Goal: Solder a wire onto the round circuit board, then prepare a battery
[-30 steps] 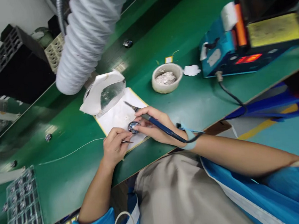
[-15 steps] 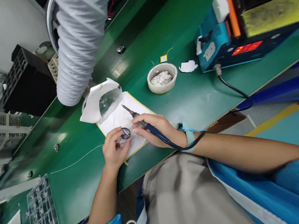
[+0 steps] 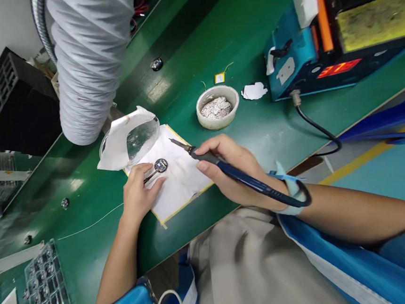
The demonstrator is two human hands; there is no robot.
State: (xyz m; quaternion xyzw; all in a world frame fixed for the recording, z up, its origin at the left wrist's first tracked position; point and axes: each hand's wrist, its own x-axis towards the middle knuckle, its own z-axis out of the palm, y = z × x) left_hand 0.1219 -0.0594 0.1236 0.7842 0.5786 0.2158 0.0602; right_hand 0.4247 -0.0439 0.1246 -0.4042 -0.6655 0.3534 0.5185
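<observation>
My right hand (image 3: 234, 168) grips a soldering iron (image 3: 238, 172) like a pen. Its bare tip points up and left over the white sheet, apart from the small part. Around a small round electronic part (image 3: 160, 165), with a dark thin stem toward the palm, curl the fingers of my left hand (image 3: 138, 190). Board detail shows on the part's face. A thin pale wire (image 3: 91, 225) runs from near my left hand across the bench. Beneath both hands lies the white sheet (image 3: 177, 187), edged with yellow tape.
A clear-windowed white cover (image 3: 113, 143) stands behind the sheet, under a grey hose (image 3: 90, 62). Farther right are a bowl of silvery scraps (image 3: 201, 116), a small battery (image 3: 219, 78) and a blue soldering station (image 3: 290, 64). A clear compartment tray (image 3: 48, 293) lies lower left.
My right hand and the iron have moved right, away from the left hand. The round part has turned, showing more of its face, and the left fingers have spread around it. The view has shifted slightly.
</observation>
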